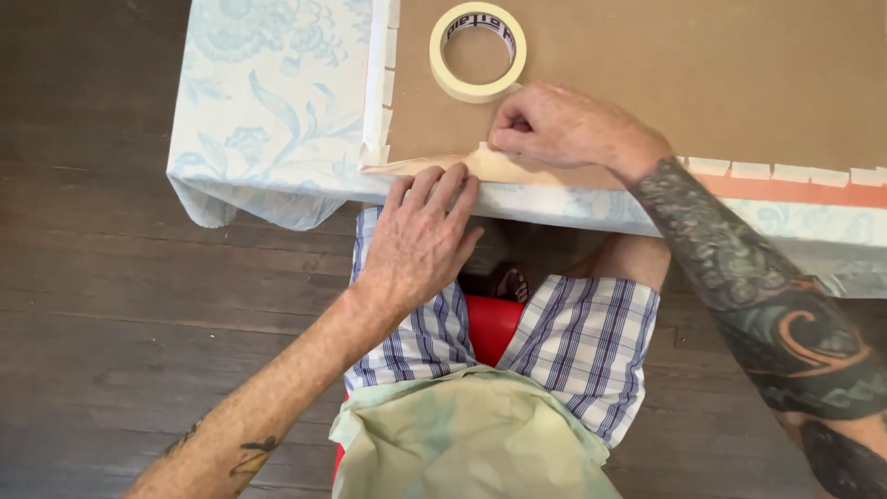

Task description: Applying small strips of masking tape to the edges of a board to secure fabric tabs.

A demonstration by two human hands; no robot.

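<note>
**Tape strip at the board's near edge**

While your right hand [554,125] pinches a short piece of masking tape [484,148] between thumb and fingertips at the near edge of the brown board [665,83], your left hand [420,236] lies flat and open, holding nothing, its fingers pressing the board's lip against the table edge. That piece sits just right of the board's near-left corner, in a stretch where no tabs are laid; a row of tabs [785,172] already runs along the edge to your right, and another [379,83] runs up the left side. The tape roll [478,51] rests on the board just behind your right hand.

As a judgement: the pinch is narrow, so the piece could fold onto itself or land crooked. If your left fingers slacken, the board could slide on the floral tablecloth [268,102] and break the tabs' line.
</note>
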